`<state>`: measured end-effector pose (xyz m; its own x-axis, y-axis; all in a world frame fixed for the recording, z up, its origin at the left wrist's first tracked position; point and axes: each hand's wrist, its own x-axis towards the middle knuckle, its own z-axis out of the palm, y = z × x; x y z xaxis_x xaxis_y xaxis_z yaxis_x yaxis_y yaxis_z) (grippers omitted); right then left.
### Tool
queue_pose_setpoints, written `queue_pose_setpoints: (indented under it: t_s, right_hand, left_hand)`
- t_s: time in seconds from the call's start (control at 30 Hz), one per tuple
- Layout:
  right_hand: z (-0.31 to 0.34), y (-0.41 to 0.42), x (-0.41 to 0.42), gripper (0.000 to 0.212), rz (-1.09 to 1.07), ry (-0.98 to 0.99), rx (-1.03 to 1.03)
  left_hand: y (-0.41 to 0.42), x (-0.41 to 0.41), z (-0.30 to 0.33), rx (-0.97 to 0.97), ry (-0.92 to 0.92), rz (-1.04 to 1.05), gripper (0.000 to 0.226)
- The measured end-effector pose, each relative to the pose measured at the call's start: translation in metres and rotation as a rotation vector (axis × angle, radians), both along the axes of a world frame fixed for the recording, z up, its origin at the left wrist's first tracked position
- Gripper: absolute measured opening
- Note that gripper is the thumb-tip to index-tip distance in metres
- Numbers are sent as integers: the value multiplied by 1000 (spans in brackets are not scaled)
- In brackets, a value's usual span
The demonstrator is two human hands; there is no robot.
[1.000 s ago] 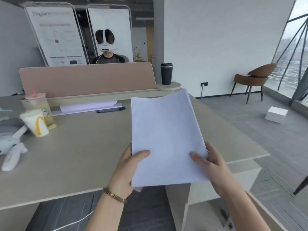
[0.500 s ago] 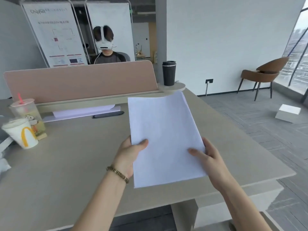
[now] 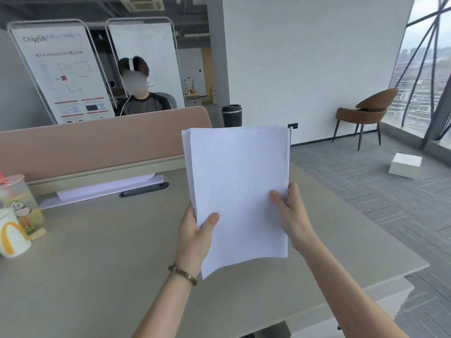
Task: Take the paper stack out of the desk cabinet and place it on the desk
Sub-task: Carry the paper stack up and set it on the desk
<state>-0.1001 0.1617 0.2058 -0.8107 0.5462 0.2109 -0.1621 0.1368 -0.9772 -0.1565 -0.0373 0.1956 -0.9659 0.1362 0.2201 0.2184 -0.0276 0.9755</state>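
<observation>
A white paper stack (image 3: 238,186) is held upright above the beige desk (image 3: 97,264), its sheets slightly fanned at the top left. My left hand (image 3: 195,236) grips its lower left edge, thumb on the front. On the right edge, my right hand (image 3: 291,215) holds it with the thumb across the front sheet. The lower edge of the stack hangs free above the desk top. The desk cabinet is out of view.
Two drink cups (image 3: 14,215) stand at the desk's left edge. A pink divider panel (image 3: 97,140) runs along the back, with papers (image 3: 105,189) and a black tumbler (image 3: 231,115) near it. A person sits behind it. A brown chair (image 3: 366,113) and white box (image 3: 405,165) are on the floor, right.
Both hands have raised the paper stack from a tilted, near-flat pose over the desk edge to upright, farther over the desk. The view has lifted.
</observation>
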Motion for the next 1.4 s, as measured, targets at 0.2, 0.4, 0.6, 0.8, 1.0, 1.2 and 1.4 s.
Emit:
queue_pose_setpoints:
  t_s: [0.2, 0.4, 0.6, 0.8, 1.0, 1.2, 1.4]
  right_hand:
    - [-17, -17, 11, 16, -43, 34, 117]
    - [-20, -28, 14, 22, 23, 46, 177]
    - [8, -22, 12, 38, -23, 125, 72]
    - [22, -23, 1, 42, -26, 170, 74]
    - [-13, -14, -5, 22, 13, 101, 51]
    - [-59, -6, -6, 27, 84, 43, 7]
    - [-66, 2, -13, 22, 105, -27, 55]
  left_hand:
    - [2, -5, -22, -42, 28, 59, 36]
    - [-10, -2, -35, 67, -56, 93, 20]
    - [-11, -13, -17, 99, 3, 16, 30]
    - [6, -22, -13, 42, 67, 156, 22]
    - [2, -23, -37, 4, -20, 106, 22]
    - [-9, -18, -73, -135, -127, -3, 16]
    - [-6, -26, -79, -256, -74, 44, 10]
